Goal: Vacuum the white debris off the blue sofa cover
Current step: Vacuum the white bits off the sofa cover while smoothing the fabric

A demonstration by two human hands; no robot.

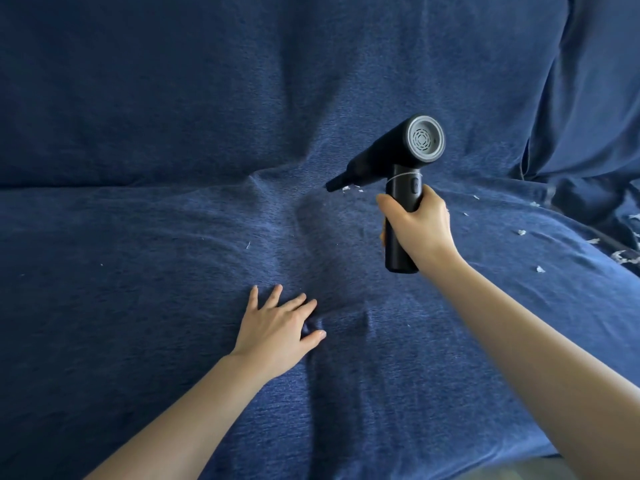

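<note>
Blue fabric fills almost the whole view: the blue sofa cover (138, 237) lies over the seat and goes up the backrest, with soft folds that meet near the middle. Your right hand (415, 223) holds a black handheld vacuum (398, 161) by its upright handle, and the fingers (384, 202) are wrapped closed around this handle, with the thumb up by the button. The narrow nozzle (336, 183) points down and to the left and comes very close to the cover, where the seat meets the backrest. Whether it touches the fabric, I cannot tell. Just beside the nozzle lie a few small pieces of white debris (353, 189). More white pieces (625, 256) are scattered on the right side of the seat, well apart from the nozzle, and the most of them lie near the right edge. Some very small white bits (248, 244) lie also to the left of the middle. Your left hand (277, 330) rests flat on the cover, nearer to you, with the fingers spread and straight, holding nothing; the fabric wrinkles a little near your thumb.
</note>
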